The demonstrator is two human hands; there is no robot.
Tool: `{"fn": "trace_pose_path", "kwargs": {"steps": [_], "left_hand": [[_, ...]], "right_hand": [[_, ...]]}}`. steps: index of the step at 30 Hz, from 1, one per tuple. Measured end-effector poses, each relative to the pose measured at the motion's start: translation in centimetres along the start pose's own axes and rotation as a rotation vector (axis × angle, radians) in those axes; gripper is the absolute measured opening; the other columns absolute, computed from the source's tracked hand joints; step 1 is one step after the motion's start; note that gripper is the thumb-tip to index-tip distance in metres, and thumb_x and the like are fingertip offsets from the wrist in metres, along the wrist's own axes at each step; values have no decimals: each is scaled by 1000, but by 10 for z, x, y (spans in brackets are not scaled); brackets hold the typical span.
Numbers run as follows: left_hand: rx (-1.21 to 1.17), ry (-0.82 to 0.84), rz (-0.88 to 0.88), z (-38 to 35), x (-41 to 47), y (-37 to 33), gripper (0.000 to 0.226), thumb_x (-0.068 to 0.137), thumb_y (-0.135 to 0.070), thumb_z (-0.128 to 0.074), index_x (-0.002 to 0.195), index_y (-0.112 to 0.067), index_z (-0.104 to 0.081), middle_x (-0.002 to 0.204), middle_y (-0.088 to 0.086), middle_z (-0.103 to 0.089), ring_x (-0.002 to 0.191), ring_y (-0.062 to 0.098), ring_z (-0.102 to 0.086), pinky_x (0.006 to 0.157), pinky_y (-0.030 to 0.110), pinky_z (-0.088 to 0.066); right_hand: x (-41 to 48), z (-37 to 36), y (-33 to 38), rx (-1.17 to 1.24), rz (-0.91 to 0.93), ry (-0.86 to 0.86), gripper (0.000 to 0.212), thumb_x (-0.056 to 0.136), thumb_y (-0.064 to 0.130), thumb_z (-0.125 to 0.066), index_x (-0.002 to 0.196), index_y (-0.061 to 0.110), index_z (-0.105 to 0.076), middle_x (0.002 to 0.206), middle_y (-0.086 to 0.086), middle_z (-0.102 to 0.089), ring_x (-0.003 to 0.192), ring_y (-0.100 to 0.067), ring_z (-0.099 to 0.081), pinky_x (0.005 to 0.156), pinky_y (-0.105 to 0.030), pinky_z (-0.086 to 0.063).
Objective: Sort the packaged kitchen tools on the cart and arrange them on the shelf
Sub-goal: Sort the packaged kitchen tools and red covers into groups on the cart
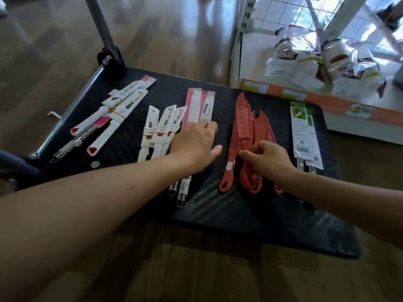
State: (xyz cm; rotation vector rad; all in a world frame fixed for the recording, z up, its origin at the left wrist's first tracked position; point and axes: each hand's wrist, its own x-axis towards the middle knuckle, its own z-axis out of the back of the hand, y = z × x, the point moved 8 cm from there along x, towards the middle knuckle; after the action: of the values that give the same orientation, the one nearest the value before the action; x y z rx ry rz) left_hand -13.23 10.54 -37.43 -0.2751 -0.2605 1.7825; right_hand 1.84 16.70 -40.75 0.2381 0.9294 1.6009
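On the black cart [218, 216] lie groups of packaged tools. Long white-handled tools [113, 118] are at the far left, and white sheathed knives [159, 127] lie beside them. Pink-carded peelers [199, 105] lie in the middle, and my left hand [196, 144] rests flat on them with straight fingers. Red sheathed knives [244, 118] form a pile right of centre. My right hand [268, 160] pinches one of their handles. Green-carded tools [304, 131] sit at the right edge.
A white shelf unit [242, 40] with an orange price strip [322, 101] stands beyond the cart at the right, holding foil bags [309, 57]. The cart's grey handle post [102, 27] rises at the back left. Wooden floor surrounds the cart.
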Motion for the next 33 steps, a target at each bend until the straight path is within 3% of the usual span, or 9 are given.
{"fn": "trace_pose_path", "kwargs": {"steps": [2,5,10,12,15,22,33], "left_hand": [[5,9,-4,-2,1,-5,39,90,-41,-49,120,-16,-45,123,3,-49,115,24,-45,83,39,-46],[15,15,-21,-4,2,-14,39,91,-41,-49,121,-16,-44,123,3,-49,113,23,-47,78,33,-40],[37,20,-32,-5,4,-20,39,91,-40,-48,121,-16,-43,122,3,-50,113,22,-48,74,31,-36],[40,26,-31,-8,5,-19,38,91,-40,-49,120,-16,-44,121,3,-50,113,22,-48,74,31,-36],[37,34,-30,-9,4,-18,38,90,-40,-49,119,-16,-44,121,3,-51,112,22,-48,75,31,-38],[24,1,0,-1,0,-5,39,89,-41,-51,119,-16,-46,119,3,-53,109,23,-51,81,37,-47],[85,-21,191,34,-38,81,42,89,-41,-49,121,-14,-46,123,5,-51,115,27,-48,81,39,-44]], "right_hand": [[0,2,-10,6,-41,9,23,84,28,-66,86,6,-59,66,-2,-59,27,-1,-51,30,-9,-35],[1,-1,-19,3,-75,23,23,83,27,-67,83,6,-59,68,-5,-61,27,-2,-52,31,-10,-38],[0,-6,-19,1,-72,22,31,83,31,-66,101,12,-50,94,-7,-59,45,-14,-60,34,-16,-43],[-1,-7,-13,-39,-13,-9,40,82,34,-65,110,14,-45,100,-5,-57,63,-16,-60,51,-20,-47],[-2,-4,-6,-134,66,-96,52,80,40,-64,121,18,-41,116,-3,-51,95,-19,-52,77,-29,-39],[-9,-12,29,-127,270,-114,29,85,28,-61,109,16,-52,102,4,-48,89,-10,-48,76,-25,-38],[-19,-93,101,-185,452,7,21,82,27,-60,100,15,-60,99,0,-57,91,-17,-55,80,-31,-42]]}}
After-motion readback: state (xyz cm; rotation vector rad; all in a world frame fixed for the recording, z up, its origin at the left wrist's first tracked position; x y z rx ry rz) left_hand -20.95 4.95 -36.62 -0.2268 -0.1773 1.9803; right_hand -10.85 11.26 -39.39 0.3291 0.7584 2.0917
